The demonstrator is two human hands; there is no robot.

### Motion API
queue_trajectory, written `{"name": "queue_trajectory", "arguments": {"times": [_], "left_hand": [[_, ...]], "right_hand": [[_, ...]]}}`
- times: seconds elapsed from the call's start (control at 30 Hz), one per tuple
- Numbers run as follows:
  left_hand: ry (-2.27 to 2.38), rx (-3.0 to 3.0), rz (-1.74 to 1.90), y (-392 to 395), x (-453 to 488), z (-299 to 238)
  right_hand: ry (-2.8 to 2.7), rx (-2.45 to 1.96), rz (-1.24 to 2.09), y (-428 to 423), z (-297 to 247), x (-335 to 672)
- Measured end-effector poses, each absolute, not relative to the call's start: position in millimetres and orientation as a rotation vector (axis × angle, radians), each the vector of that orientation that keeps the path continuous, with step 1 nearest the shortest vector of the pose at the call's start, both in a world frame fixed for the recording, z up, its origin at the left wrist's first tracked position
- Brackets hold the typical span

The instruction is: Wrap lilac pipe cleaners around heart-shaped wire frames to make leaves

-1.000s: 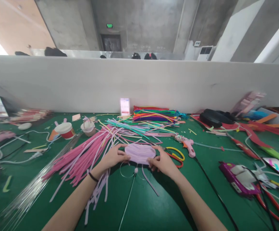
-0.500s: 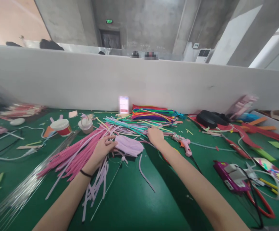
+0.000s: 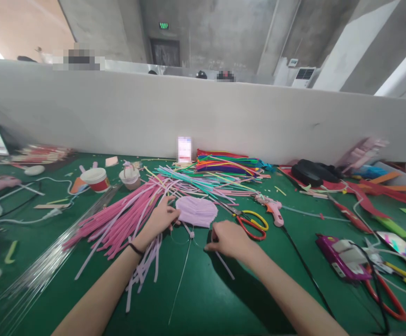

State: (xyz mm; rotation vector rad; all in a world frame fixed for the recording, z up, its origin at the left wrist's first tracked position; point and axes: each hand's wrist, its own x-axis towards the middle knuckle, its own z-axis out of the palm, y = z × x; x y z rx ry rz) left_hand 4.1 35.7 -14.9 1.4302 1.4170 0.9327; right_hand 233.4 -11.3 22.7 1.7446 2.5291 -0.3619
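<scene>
While your left hand [image 3: 162,215] pinches the left end of the flat, rounded lavender pad of fuzzy stems [image 3: 196,211], your right hand [image 3: 229,238] sits curled at its lower right corner. Can't tell if those fingertips grasp anything; one loose lavender fuzzy stem [image 3: 225,265] passes under them.

The pad lies over the green desk [image 3: 203,298], between your hands and a bit ahead, long axis left-right. Left's nearer, touching; right-to-pad contact unclear.

Count: one pad, one small lavender ball [image 3: 192,234] with one thin pale rod [image 3: 181,277] just below it, one pair of red-and-yellow-handled scissors [image 3: 244,214] beside your right hand, one pink glue gun [image 3: 276,213] past it. Pink fuzzy stems [image 3: 122,214] left of you: too many to count.
</scene>
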Motion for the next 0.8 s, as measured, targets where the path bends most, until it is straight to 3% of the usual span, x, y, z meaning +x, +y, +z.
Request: {"name": "queue_trajectory", "arguments": {"times": [0.23,0.57,0.7,0.8], "left_hand": [[1.458,1.479,0.835,35,3,-18],[1.795,2.197,0.665,27,1,-10],[1.602,2.479,0.777,11,3,-12],[1.294,2.591,0.663,2,0,-17]], "right_hand": [[2.505,1.753,-0.238,-51,16,245],[2.796,1.581,0.083,-26,23,237],[2.781,1.553,0.035,-23,12,242],[2.802,1.523,-0.024,-22,7,244]]}}
